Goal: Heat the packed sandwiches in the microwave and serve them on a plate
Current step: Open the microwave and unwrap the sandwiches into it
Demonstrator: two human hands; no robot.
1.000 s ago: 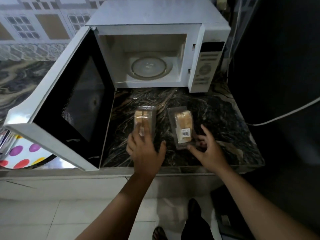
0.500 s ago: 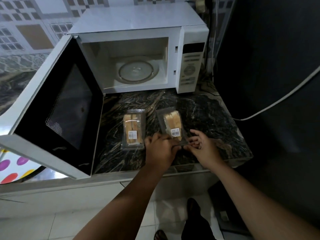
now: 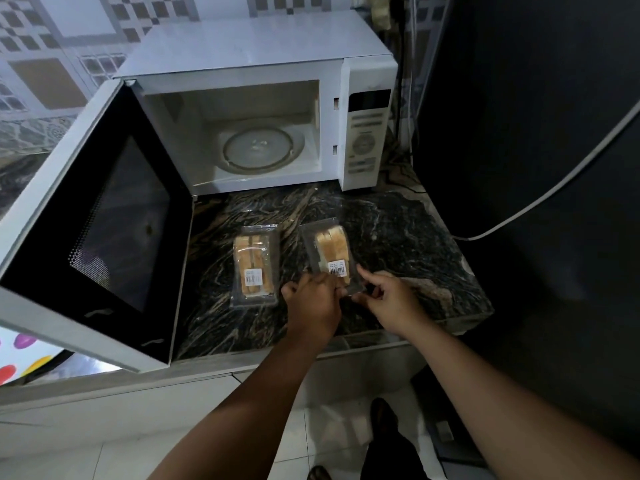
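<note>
While your left hand (image 3: 313,299) and right hand (image 3: 389,299) pinch its near edge, clear plastic-packed sandwich, barcode-labelled (image 3: 330,252), lies tilted on dark marbled countertop (image 3: 398,233).

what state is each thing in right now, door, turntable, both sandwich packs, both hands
microwave door: swung fully open
turntable: bare, nothing on it
left sandwich pack: sealed, flat on the counter, untouched
right sandwich pack: near end pinched by both hands
left hand: pinching the right pack's edge
right hand: pinching the same edge
</note>
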